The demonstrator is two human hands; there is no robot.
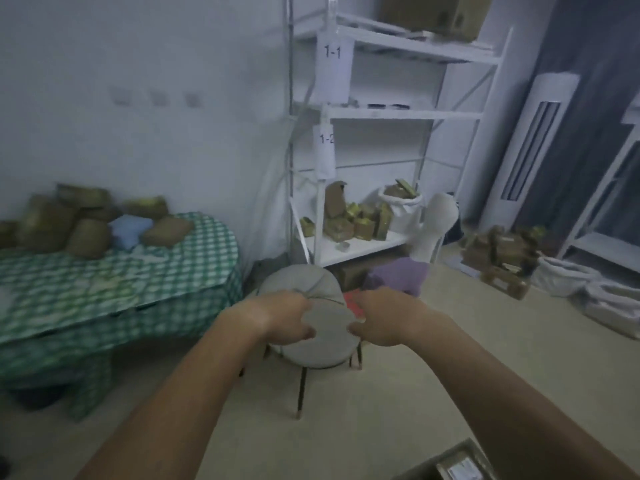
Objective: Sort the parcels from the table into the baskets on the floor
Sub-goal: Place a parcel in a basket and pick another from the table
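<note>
Near, the left hand [284, 318] and right hand [379, 317] curl their fingers on either side of a round grey cushioned stool [308, 327], holding no parcel. Farther left, brown paper-wrapped parcels [86, 220] heap on the green checked table [138, 271]; they look light, soft-cornered, best gripped across the sides, with open floor rightward

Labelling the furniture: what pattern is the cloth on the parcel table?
Green-and-white check, on the tablecloth; the head view shows it.
</note>
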